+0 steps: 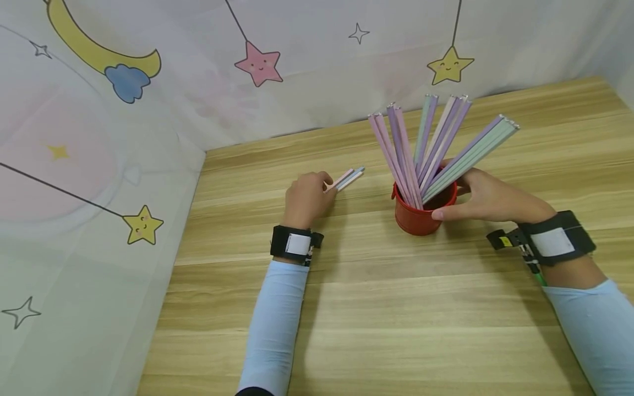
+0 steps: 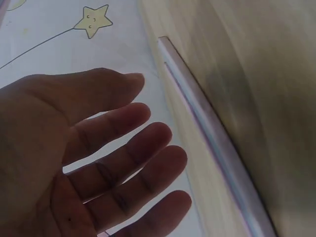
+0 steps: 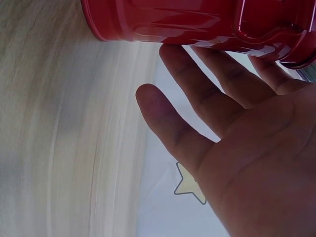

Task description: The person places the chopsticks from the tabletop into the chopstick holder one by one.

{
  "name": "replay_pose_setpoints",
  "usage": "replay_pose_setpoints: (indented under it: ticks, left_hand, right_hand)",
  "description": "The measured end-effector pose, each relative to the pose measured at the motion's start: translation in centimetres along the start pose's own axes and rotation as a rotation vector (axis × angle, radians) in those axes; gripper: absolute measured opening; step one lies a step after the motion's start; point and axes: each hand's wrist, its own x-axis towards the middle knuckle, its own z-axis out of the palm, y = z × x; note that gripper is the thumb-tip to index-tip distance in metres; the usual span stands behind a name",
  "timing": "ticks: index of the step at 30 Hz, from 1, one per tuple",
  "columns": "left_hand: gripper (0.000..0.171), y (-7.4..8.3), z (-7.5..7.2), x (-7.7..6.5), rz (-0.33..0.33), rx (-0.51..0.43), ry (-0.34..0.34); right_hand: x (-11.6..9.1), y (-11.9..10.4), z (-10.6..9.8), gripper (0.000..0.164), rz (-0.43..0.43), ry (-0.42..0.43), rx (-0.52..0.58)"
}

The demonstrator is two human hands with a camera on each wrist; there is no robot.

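A small red metal bucket stands upright on the table, filled with slim pastel sticks in pink, purple, white and mint, their upper ends silvery. My right hand holds the bucket from the right, thumb at the front rim and fingers around the back. In the right wrist view some fingertips meet the bucket's red wall; the thumb is out of sight there. Farther left, several loose sticks, pink, blue and white, lie together on the table. My left hand is beside them, its fingers loosely bent and apart from the sticks.
The wood-grain table ends against a pale cloth backdrop at the back and left. Printed stars and a moon decorate that cloth. Both wrists wear black straps with small cameras.
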Motion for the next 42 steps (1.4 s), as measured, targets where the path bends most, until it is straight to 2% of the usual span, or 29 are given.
replay_pose_setpoints:
  ticks: [3, 7, 17, 22, 27, 31, 35, 39, 42]
  left_hand:
    - [0.018, -0.4, 0.9, 0.1, -0.022, 0.007, -0.055]
    - [0.015, -0.6, 1.5, 0.2, -0.027, 0.036, -0.068]
    - [0.009, -0.2, 1.4, 0.0, -0.039, 0.065, -0.131]
    - [0.009, 0.5, 1.5, -0.1, -0.011, 0.097, -0.186]
    - [0.008, 1.1, 1.3, -0.3, 0.047, 0.034, -0.222]
    - [0.008, 1.6, 0.7, -0.4, 0.113, -0.091, -0.227]
    - [0.010, 2.1, 0.0, -0.3, 0.161, -0.324, -0.227]
    - [0.011, 2.3, -0.7, -0.4, 0.108, -0.676, -0.178]
    - [0.012, 2.4, -1.5, -0.6, 0.045, -0.966, -0.075]
  right_hand:
    - [0.0, 0.0, 0.0, 0.083, -0.004, 0.001, 0.001]
    - [0.0, 0.0, 0.0, 0.084, -0.003, -0.001, 0.002]
    - [0.0, 0.0, 0.0, 0.084, -0.002, -0.004, 0.010]
    - [0.0, 0.0, 0.1, 0.084, 0.003, -0.003, 0.021]
    - [0.0, 0.0, 0.0, 0.084, -0.001, -0.005, 0.022]
    - [0.0, 0.1, 0.0, 0.084, -0.006, -0.004, 0.014]
    - [0.0, 0.0, 0.0, 0.084, -0.007, -0.001, 0.007]
    - [0.0, 0.0, 0.0, 0.085, 0.007, -0.002, 0.016]
    - [0.0, 0.0, 0.1, 0.086, 0.017, -0.005, 0.028]
